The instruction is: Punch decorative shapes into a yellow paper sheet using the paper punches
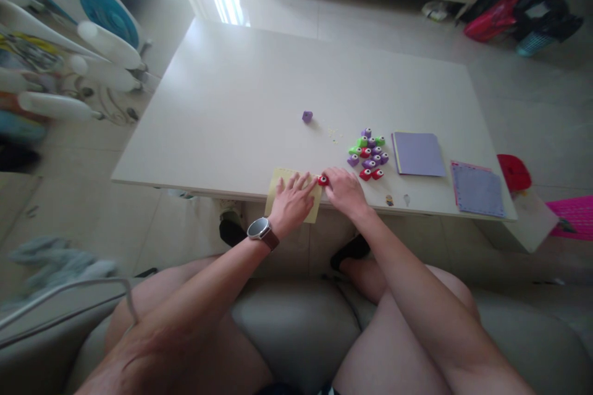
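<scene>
My left hand [293,199] lies flat with fingers spread on a yellow sheet of paper [315,208], which hangs partly over the table's front edge. At the sheet's upper right corner is a small red craft paper punch [323,180] with a round white-and-dark top. The fingers of my right hand [345,191] are closed round its right side, and my left fingertips reach close to it. To the right stands a cluster of several similar punches [372,151] in purple, green and red. Tiny pale paper bits [334,134] are scattered behind my hands.
A lone purple block-like piece [307,116] sits farther back on the white table [231,99]. On the right lie a purple paper stack [419,154] and a second purple-and-pink stack [478,190]. Two small cutouts [389,200] lie by the front edge.
</scene>
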A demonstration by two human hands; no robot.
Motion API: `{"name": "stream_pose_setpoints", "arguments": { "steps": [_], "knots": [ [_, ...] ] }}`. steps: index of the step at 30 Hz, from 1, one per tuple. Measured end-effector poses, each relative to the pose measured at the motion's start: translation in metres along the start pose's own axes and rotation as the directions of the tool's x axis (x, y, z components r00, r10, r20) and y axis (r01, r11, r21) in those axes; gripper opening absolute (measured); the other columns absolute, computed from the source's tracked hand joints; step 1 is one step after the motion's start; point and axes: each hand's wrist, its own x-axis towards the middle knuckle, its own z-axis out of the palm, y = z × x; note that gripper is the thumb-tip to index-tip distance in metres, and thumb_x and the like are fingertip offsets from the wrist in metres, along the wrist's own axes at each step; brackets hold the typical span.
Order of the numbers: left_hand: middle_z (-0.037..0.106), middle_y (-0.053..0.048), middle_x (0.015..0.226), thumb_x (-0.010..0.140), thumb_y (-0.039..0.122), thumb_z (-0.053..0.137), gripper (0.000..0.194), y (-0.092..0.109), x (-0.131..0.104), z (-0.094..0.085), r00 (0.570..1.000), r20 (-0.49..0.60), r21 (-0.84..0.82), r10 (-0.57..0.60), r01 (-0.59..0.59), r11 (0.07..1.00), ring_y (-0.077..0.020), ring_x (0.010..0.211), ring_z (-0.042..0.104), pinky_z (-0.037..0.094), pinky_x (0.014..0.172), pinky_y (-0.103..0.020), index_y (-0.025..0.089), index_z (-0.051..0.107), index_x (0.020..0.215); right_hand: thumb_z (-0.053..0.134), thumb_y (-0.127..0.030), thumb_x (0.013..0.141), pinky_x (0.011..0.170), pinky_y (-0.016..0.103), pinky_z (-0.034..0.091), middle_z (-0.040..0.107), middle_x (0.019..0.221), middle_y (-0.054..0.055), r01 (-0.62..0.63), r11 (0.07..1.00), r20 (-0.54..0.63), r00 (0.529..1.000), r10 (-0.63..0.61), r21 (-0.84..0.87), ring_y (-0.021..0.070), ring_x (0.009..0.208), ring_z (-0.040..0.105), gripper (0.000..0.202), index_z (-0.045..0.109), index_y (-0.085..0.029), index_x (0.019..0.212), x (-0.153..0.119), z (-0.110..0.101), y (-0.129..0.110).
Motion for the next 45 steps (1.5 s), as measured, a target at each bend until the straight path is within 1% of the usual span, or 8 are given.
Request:
{"name": "stream_pose_setpoints", "arguments": {
  "steps": [2, 5, 12, 18, 26, 31, 38, 45],
  "knots": [
    [0.038, -0.007, 0.171, 0.108, 0.034, 0.037, 0.056, -0.001, 0.0, 0.002, 1.0, 0.01, -0.015, 0.002, -0.002, 1.0, -0.0357, 0.16, 0.028, 0.022, 0.127, -0.07, 0.03, 0.039, 0.164, 0.051, -0.01, 0.095, 0.088, 0.039, 0.04, 0.074, 0.114, 0.011, 0.002, 1.0, 0.004, 1.0, -0.002, 0.005, 0.0286, 0.108, 0.062, 0.025, 0.065, -0.022, 0.112, 0.0, 0.0, 0.001],
    [0.034, -0.007, 0.173, 0.109, 0.035, 0.037, 0.057, -0.003, 0.0, 0.004, 1.0, 0.022, -0.025, 0.013, -0.012, 1.0, -0.0358, 0.163, 0.021, 0.017, 0.127, -0.072, 0.03, 0.036, 0.166, 0.05, -0.007, 0.095, 0.09, 0.039, 0.041, 0.073, 0.113, 0.01, 0.007, 1.0, 0.007, 1.0, -0.007, 0.014, 0.0282, 0.108, 0.062, 0.028, 0.066, -0.022, 0.113, 0.0, -0.001, 0.003],
    [0.026, -0.007, 0.176, 0.109, 0.037, 0.039, 0.058, -0.004, 0.001, 0.006, 0.999, 0.042, -0.026, 0.02, -0.019, 0.999, -0.0369, 0.165, 0.012, 0.01, 0.124, -0.08, 0.033, 0.033, 0.166, 0.048, -0.005, 0.095, 0.092, 0.038, 0.041, 0.072, 0.111, 0.01, 0.012, 1.0, 0.015, 1.0, -0.012, 0.024, 0.0281, 0.108, 0.061, 0.031, 0.068, -0.023, 0.111, 0.0, -0.003, 0.006],
    [0.026, -0.006, 0.176, 0.11, 0.039, 0.038, 0.056, -0.007, 0.002, 0.009, 0.999, 0.039, -0.043, 0.021, -0.02, 0.999, -0.0378, 0.165, 0.011, 0.009, 0.123, -0.082, 0.034, 0.035, 0.165, 0.049, -0.005, 0.093, 0.089, 0.038, 0.042, 0.071, 0.112, 0.01, 0.036, 0.998, 0.041, 0.998, -0.038, 0.045, 0.0278, 0.109, 0.061, 0.03, 0.066, -0.022, 0.11, 0.0, -0.004, 0.006],
    [0.023, -0.004, 0.177, 0.11, 0.043, 0.036, 0.056, -0.006, 0.002, 0.006, 0.998, 0.058, -0.064, 0.004, 0.0, 0.998, -0.037, 0.165, 0.01, 0.009, 0.124, -0.08, 0.037, 0.034, 0.166, 0.054, -0.009, 0.092, 0.086, 0.032, 0.046, 0.069, 0.112, 0.009, 0.031, 0.989, 0.057, 0.998, -0.04, 0.146, 0.0237, 0.1, 0.063, 0.022, 0.063, -0.021, 0.108, 0.001, -0.005, 0.007],
    [0.022, -0.004, 0.177, 0.11, 0.044, 0.036, 0.057, -0.006, 0.003, 0.006, 0.998, 0.063, -0.068, 0.003, 0.001, 0.998, -0.0373, 0.165, 0.009, 0.009, 0.125, -0.079, 0.037, 0.032, 0.166, 0.058, -0.012, 0.091, 0.088, 0.032, 0.047, 0.068, 0.11, 0.008, 0.022, 0.985, 0.042, 0.999, -0.03, 0.174, 0.0231, 0.099, 0.063, 0.018, 0.065, -0.021, 0.106, 0.002, -0.006, 0.008],
    [0.022, -0.005, 0.178, 0.11, 0.044, 0.036, 0.058, -0.005, 0.002, 0.004, 0.998, 0.068, -0.065, -0.01, 0.014, 0.998, -0.0373, 0.165, 0.009, 0.01, 0.124, -0.079, 0.036, 0.03, 0.167, 0.056, -0.012, 0.093, 0.093, 0.033, 0.049, 0.068, 0.112, 0.011, 0.013, 0.968, 0.014, 1.0, -0.017, 0.25, 0.023, 0.1, 0.063, 0.018, 0.066, -0.018, 0.107, 0.003, -0.002, 0.01],
    [0.021, -0.005, 0.178, 0.11, 0.045, 0.035, 0.058, -0.004, 0.002, 0.004, 0.998, 0.064, -0.069, -0.025, 0.03, 0.997, -0.0378, 0.165, 0.009, 0.011, 0.124, -0.079, 0.036, 0.031, 0.167, 0.058, -0.013, 0.091, 0.094, 0.034, 0.049, 0.069, 0.111, 0.01, 0.006, 0.973, -0.01, 1.0, -0.004, 0.232, 0.0241, 0.101, 0.064, 0.021, 0.066, -0.018, 0.109, 0.005, 0.001, 0.013]
  ]
}}
